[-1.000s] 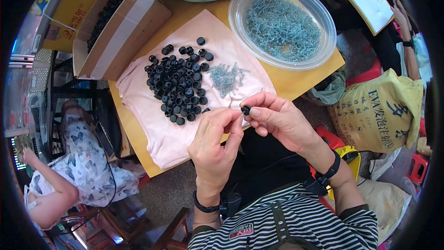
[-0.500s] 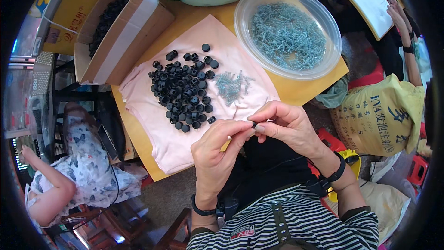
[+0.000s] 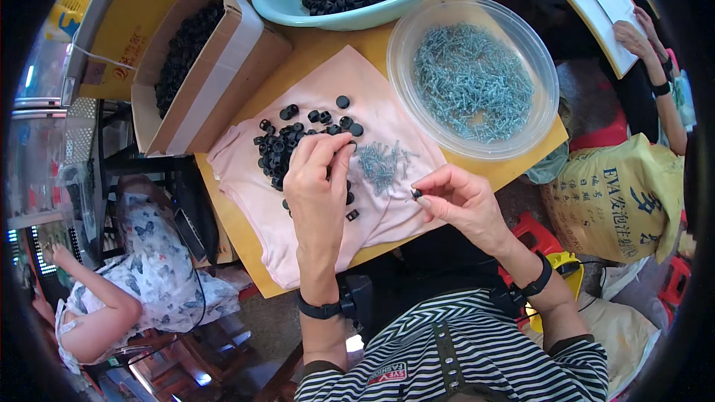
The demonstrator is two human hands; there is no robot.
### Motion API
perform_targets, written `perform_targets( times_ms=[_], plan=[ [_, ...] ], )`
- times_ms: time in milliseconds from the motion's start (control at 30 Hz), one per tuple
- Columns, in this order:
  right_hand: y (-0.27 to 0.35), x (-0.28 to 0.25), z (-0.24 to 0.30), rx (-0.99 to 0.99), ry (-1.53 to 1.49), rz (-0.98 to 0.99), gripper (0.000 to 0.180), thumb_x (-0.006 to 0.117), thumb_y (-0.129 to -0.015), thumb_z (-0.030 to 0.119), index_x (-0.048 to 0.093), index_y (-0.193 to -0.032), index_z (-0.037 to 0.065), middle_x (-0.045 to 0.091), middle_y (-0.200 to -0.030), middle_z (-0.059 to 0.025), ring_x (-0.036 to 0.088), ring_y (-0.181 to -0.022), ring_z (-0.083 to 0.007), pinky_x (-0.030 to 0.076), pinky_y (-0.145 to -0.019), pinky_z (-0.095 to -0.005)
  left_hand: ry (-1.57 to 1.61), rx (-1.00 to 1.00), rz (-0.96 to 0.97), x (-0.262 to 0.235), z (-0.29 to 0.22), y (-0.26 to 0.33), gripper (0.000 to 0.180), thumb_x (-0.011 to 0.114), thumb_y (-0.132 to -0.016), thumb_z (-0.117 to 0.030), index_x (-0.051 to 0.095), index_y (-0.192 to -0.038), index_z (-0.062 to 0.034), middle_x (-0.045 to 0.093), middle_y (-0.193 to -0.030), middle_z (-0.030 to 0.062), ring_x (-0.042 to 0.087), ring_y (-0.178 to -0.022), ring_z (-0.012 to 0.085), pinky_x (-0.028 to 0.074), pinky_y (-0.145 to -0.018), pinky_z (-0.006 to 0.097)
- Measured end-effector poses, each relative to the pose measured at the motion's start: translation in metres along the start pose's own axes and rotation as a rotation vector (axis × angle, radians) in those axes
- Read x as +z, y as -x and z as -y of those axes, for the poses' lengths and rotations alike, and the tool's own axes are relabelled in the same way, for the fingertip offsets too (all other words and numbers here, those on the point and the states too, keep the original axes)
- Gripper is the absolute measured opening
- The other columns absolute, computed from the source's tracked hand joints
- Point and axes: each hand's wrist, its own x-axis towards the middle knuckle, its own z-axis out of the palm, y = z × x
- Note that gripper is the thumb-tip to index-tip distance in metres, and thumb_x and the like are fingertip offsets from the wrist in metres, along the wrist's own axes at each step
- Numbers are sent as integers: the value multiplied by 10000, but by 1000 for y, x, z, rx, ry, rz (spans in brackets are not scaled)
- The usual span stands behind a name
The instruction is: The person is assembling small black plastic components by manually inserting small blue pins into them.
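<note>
My left hand (image 3: 319,190) reaches over the pile of small black plastic caps (image 3: 279,150), hiding part of it. Its thumb and forefinger are closed together at the pile's right edge, with a dark bit of a cap showing at the tips. To the right, my right hand (image 3: 468,205) pinches a small black plastic part (image 3: 416,193) between thumb and fingers, above the cloth's edge. A little heap of silvery screws (image 3: 381,166) lies between the two hands. Caps and screws rest on a pale pink cloth (image 3: 350,78) spread over the yellow table (image 3: 298,45).
Behind the cloth stand a cardboard box (image 3: 223,67) of black parts, a pale blue basin (image 3: 350,18) of black parts and a clear round tub (image 3: 398,67) of screws. A yellow sack (image 3: 611,193) sits right. Other people's arms show at both sides.
My hands have come apart. The left has moved forward and left to the cap pile; the right stays near its place, holding the small black part. The view has shifted slightly.
</note>
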Motion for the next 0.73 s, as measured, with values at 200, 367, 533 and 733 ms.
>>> perform_targets(
  times_ms=[200, 367, 533, 733],
  plan=[
    [0, -4, -1, -13, 167, 39, 189, 617, -873, 29, 607, -1053, -29, 613, -886, -8, 591, -748, -48, 496, -662, -182, -162, 102, 70, 22, 7, -18, 174, 681, -751, -58, 655, -923, -53, 585, -870, 90, 581, -821, 276, 476, -707, 358],
    [-3, -5, 3, -54, 236, 62, 173, 628, -860, 31, 626, -1028, -11, 607, -822, -2, 574, -700, -37, 474, -615, -175, -273, 72, 82, 21, 4, -25, 185, 673, -753, -50, 650, -935, -30, 593, -864, 100, 589, -793, 260, 475, -706, 337],
    [-2, -4, 4, -13, 127, 35, 174, 635, -858, 36, 635, -1025, -11, 625, -852, -20, 602, -729, -50, 487, -618, -184, -187, 119, 70, 11, 1, -21, 178, 683, -753, -10, 662, -930, -4, 614, -880, 95, 594, -756, 199, 471, -685, 292],
    [10, 8, 14, -164, 236, 37, 209, 626, -875, 56, 631, -1078, 5, 649, -940, -68, 647, -768, -92, 510, -664, -196, 838, -236, 60, -6, -3, 27, 250, 629, -850, 26, 677, -1070, -85, 599, -1077, 94, 625, -979, 306, 507, -799, 295]
  ],
)
